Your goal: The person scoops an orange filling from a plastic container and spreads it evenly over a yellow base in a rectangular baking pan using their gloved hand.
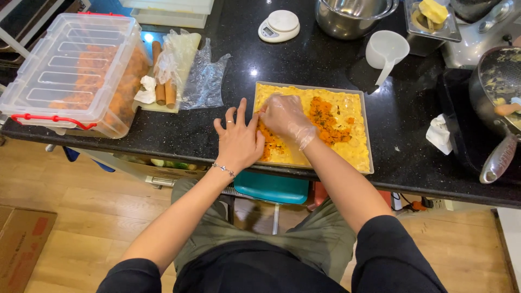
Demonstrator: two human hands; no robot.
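Observation:
A rectangular metal tray [367, 142] lies on the black counter, filled with a flat yellow layer and orange filling [325, 116] strewn over its middle and left side. My right hand [285, 116], in a clear plastic glove, presses down on the food at the tray's left part, fingers curled. My bare left hand [237, 141], with a ring and a bracelet, rests flat with fingers spread on the counter, touching the tray's left edge.
A clear lidded box [76, 70] with red latches holds orange food at the left. Sausages [163, 89] on a board and plastic bags lie beside it. A kitchen scale [278, 25], steel bowl [353, 16], white scoop [385, 51] and pan [496, 92] stand behind and right.

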